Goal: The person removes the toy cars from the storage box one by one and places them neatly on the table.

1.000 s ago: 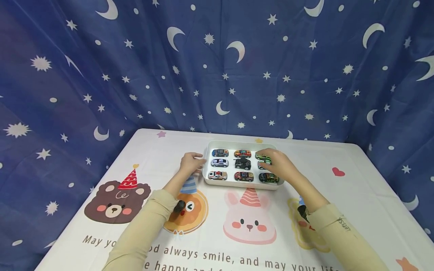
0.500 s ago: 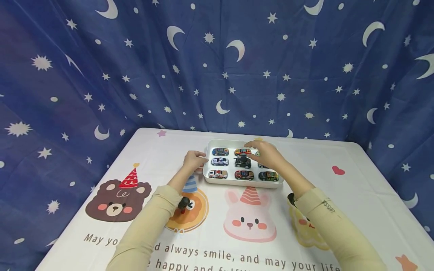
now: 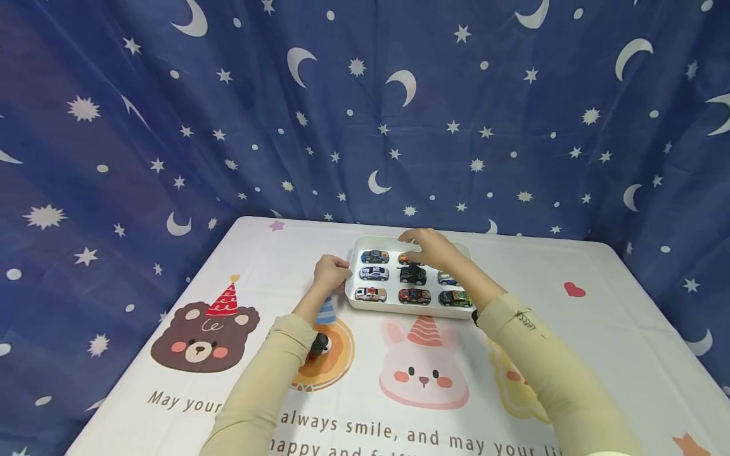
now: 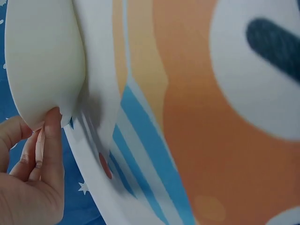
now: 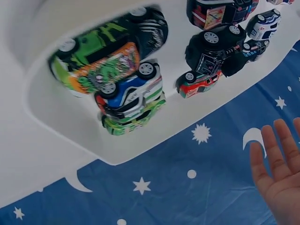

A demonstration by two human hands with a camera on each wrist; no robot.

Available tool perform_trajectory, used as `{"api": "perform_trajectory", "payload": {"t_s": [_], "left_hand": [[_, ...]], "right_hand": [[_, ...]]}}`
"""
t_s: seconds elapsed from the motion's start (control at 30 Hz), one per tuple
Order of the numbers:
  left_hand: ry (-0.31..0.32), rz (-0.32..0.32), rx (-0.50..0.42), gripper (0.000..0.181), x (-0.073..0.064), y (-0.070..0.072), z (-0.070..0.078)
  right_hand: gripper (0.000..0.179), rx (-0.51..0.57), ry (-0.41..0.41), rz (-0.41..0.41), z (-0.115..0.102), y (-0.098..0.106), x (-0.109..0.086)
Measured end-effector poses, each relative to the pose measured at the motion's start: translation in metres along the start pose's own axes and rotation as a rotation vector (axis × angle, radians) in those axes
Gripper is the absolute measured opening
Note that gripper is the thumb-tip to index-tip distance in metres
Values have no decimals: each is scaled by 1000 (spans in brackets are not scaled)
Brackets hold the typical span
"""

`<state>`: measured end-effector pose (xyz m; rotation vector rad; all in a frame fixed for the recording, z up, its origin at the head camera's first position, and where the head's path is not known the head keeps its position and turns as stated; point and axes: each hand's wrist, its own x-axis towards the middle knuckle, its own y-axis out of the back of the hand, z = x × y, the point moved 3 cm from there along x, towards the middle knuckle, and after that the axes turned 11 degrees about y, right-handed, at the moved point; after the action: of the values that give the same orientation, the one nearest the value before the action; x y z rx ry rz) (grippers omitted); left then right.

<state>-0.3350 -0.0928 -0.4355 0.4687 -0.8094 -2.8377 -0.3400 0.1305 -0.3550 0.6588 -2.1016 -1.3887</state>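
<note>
A white rectangular tray (image 3: 430, 313) holds several toy cars set out in rows. My left hand (image 3: 332, 273) pinches the tray's left edge; in the left wrist view its thumb and fingers (image 4: 52, 140) meet at a corner of the tray. Above the back of the tray my right hand (image 3: 435, 249) hovers with spread fingers, partly covering an orange toy car (image 3: 403, 258). A black toy car (image 3: 412, 275) sits in the middle. Along the front lie a white toy car (image 3: 371, 294), a dark red one (image 3: 414, 296) and a green-black one (image 3: 455, 299). My right arm hides the back right cars in the head view.
The tray stands on a table with a white printed cloth (image 3: 422, 424) showing cartoon animals and lettering. Behind the table hangs a blue curtain (image 3: 319, 145) with moons and stars. Straight-fingered, my right hand shows beyond the tray's rim in the right wrist view.
My right hand has left the cars in the right column and moved left, over the middle column. The left hand has shifted slightly right against the tray's edge. The cars look unmoved.
</note>
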Motion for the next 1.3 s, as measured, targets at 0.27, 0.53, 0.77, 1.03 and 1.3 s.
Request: {"api": "perform_trajectory", "payload": {"t_s": [0.27,0.53,0.77,1.03,1.3], "left_hand": [[-18,69,16,21,-5,0,0],[-4,55,-7,22,-7,-2,-1],[64,7,-70,23,-3,-1,-3],[233,-161,-284,29,-1,1,-6],[417,-259,-432,33,3,4,-14]], "right_hand": [[36,25,26,-42,0,-9,24],[39,104,7,-82,1,-20,46],[40,151,-65,-106,9,-37,63],[40,144,-135,-164,18,-53,73],[40,154,-194,-196,21,-61,81]]}}
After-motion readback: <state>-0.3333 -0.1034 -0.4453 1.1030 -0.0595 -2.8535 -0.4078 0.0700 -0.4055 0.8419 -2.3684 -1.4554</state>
